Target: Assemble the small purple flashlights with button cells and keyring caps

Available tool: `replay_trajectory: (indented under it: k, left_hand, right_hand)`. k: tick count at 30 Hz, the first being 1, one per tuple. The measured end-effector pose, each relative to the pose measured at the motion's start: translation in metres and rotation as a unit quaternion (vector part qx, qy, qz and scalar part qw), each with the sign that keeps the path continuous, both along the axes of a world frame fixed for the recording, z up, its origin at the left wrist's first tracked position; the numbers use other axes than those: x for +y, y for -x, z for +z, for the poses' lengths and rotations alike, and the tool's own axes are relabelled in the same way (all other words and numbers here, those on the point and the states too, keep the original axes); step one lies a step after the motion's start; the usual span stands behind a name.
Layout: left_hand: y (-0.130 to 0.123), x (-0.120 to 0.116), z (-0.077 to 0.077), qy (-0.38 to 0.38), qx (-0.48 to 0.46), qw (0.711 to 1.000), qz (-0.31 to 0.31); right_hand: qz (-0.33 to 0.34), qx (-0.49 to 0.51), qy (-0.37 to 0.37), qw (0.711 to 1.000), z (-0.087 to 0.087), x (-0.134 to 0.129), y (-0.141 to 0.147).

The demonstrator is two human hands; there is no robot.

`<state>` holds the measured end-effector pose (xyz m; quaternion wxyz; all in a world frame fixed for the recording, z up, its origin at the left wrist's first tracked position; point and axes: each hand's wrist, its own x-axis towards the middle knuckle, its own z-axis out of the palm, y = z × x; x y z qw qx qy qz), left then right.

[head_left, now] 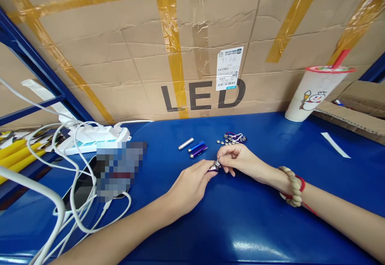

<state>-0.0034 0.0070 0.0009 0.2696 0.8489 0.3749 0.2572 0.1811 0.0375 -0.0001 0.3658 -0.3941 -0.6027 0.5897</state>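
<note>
Above the blue table [255, 217], mid-frame, a probably light, slick tube [213, 167], best held mid-barrel, is pinched by left hand [189, 183] and right hand [242, 158].

Metal piece [215, 166] partly hidden, carton [135, 56] cropped

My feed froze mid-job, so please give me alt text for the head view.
Over a blue table, a person's left hand grips a small shiny piece while the right hand touches its end. Beyond them lie a silver tube, a blue tube, a purple tube and small round discs. A white cup stands to the right, a power strip to the left.
</note>
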Motion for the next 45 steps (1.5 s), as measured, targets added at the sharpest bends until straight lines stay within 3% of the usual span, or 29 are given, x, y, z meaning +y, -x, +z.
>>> replay_trajectory:
  k: [10, 22, 35, 45]
  left_hand:
    - [0.001, 0.007, -0.004, -0.011, -0.028, 0.999, 0.014]
    - [0.004, 0.011, -0.006, -0.034, -0.027, 0.999, 0.01]
    - [0.004, 0.009, -0.007, -0.041, 0.0, 0.999, 0.009]
    - [0.003, 0.009, -0.008, -0.091, 0.07, 0.993, 0.01]
  right_hand:
    - [0.006, -0.009, -0.025, 1.0, -0.01, 0.003, -0.002]
    - [-0.009, 0.001, -0.055, 0.998, -0.009, 0.002, 0.001]
    - [0.061, -0.034, -0.024, 0.997, -0.009, 0.002, -0.002]
    - [0.047, -0.051, 0.011, 0.997, -0.019, 0.011, -0.008]
